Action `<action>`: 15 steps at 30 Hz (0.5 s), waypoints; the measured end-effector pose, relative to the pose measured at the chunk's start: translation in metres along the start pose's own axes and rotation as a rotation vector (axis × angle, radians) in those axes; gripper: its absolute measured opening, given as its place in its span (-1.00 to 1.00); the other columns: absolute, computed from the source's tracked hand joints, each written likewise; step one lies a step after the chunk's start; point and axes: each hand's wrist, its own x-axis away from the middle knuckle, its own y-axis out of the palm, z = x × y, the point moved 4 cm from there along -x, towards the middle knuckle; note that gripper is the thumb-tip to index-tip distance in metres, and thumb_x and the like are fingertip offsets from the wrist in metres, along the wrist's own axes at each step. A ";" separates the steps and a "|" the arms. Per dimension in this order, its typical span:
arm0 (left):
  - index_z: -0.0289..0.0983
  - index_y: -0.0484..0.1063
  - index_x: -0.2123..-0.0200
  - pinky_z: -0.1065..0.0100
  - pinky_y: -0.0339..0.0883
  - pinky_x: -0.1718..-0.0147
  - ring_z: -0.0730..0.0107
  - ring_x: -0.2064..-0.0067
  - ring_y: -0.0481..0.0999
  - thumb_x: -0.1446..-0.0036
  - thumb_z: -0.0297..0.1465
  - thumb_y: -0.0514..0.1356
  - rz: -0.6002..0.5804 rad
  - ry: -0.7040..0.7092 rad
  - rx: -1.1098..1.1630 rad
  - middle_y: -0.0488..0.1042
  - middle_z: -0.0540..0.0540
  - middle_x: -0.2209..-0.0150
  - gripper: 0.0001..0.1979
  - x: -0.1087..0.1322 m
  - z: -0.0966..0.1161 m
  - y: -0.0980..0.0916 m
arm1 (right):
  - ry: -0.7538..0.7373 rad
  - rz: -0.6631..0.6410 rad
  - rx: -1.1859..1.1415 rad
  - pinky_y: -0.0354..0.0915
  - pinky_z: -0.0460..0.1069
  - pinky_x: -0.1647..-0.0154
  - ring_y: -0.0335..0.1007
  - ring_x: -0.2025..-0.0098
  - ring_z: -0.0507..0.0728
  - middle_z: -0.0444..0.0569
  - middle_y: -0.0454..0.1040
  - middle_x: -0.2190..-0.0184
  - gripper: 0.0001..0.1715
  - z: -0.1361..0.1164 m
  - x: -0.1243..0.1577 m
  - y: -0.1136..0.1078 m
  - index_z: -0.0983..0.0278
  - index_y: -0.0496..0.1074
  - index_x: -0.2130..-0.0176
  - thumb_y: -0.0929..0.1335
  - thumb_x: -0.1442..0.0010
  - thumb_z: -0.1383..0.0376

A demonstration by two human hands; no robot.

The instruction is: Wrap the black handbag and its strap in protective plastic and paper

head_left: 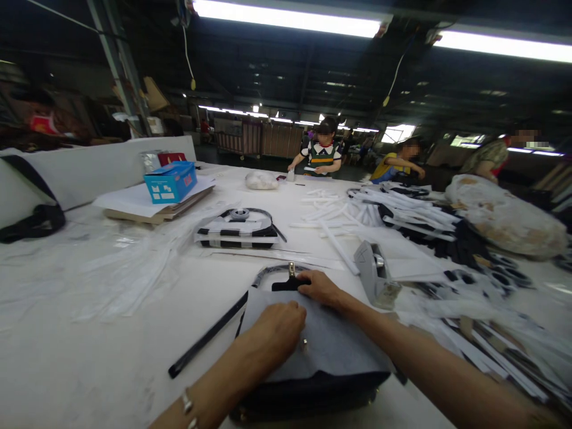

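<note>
In front of me lies a dark handbag (313, 387), with a pale grey-white sheet (330, 339) spread over its upper face. My left hand (281, 328) is closed in a fist on the sheet; whatever its fingers hold is hidden. Just beyond it, the fingers of my right hand (319, 289) pinch the edge of a black tab (283, 286) at the bag's far side. A gold-coloured metal clasp (292, 270) stands up from that tab. A wrapped handle (268, 274) curves behind it, and a black strap (208, 336) runs out to the left.
A grey tape dispenser (373, 268) stands right of the bag. Beyond is another wrapped bag (236, 229) with a tape roll on it. A blue box (171, 182) sits on stacked boards at left. White strips (328, 205) and dark parts lie rightward. Co-workers are across the table.
</note>
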 end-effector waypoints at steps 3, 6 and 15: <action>-0.38 0.49 0.19 0.16 0.35 0.09 0.08 0.08 0.52 -0.25 -0.45 0.09 0.013 0.005 -0.033 0.54 -0.26 0.17 -0.80 -0.021 -0.014 0.014 | -0.019 0.028 0.042 0.31 0.00 0.00 0.47 0.06 0.17 -0.04 0.57 0.10 -0.57 -0.004 0.004 -0.004 0.26 0.51 0.04 0.37 -0.05 0.41; -0.39 0.50 0.19 0.10 0.33 0.08 0.04 0.09 0.52 -0.28 -0.31 0.10 0.019 -0.033 -0.042 0.54 -0.28 0.17 -0.73 -0.024 -0.023 0.032 | -0.034 0.106 0.133 0.21 0.08 -0.13 0.35 -0.08 0.23 0.07 0.48 -0.02 -0.52 -0.015 0.014 -0.011 0.28 0.44 -0.04 0.35 -0.09 0.42; -0.33 0.52 0.20 0.03 0.27 -0.02 0.03 0.05 0.51 -0.28 -0.21 0.08 0.016 -0.075 -0.035 0.56 -0.24 0.16 -0.67 -0.012 -0.031 0.036 | -0.159 -0.138 0.364 0.25 0.20 -0.07 0.45 0.07 0.32 0.17 0.56 0.18 -0.63 -0.040 0.060 0.005 0.33 0.56 0.22 0.31 -0.22 0.11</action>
